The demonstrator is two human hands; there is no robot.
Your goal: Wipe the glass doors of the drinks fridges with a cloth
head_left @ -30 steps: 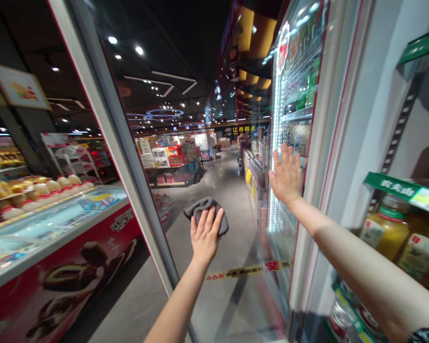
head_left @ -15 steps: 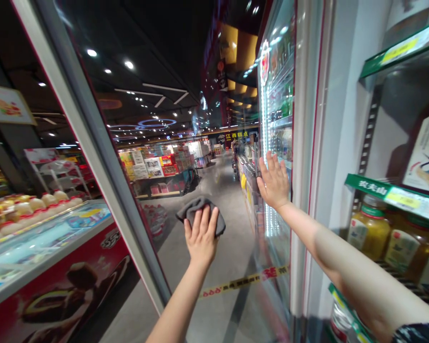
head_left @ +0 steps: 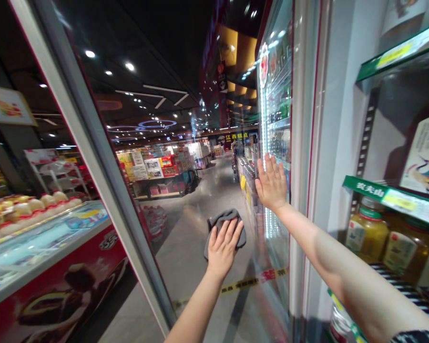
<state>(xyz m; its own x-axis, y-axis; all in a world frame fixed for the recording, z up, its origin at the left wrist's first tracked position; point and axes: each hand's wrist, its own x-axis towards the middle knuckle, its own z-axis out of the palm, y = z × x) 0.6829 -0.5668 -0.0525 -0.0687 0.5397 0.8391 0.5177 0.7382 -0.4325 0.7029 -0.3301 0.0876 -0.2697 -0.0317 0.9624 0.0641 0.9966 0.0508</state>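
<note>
My left hand (head_left: 223, 252) holds a dark grey cloth (head_left: 224, 215) flat against the glass of a door. Its fingers are stretched over the cloth, which bunches up beyond the fingertips. To the right and higher up, my right hand (head_left: 271, 188) lies with its palm on the same glass, fingers straight and slightly apart, holding nothing. The tilted door frame (head_left: 89, 157) runs along the left of the pane. Low on the glass, a yellow printed strip (head_left: 248, 285) shows below my hands.
Close on the right, cooler shelves hold bottles of yellow drink (head_left: 368, 227) behind a green price rail (head_left: 393, 197). A red chest freezer (head_left: 75, 267) stands at left beyond the frame. Through the glass I see an aisle and stacked boxes (head_left: 160, 167).
My left hand has slid the cloth to the right and slightly down over the glass, closer to my right hand. The right hand stays nearly in place.
</note>
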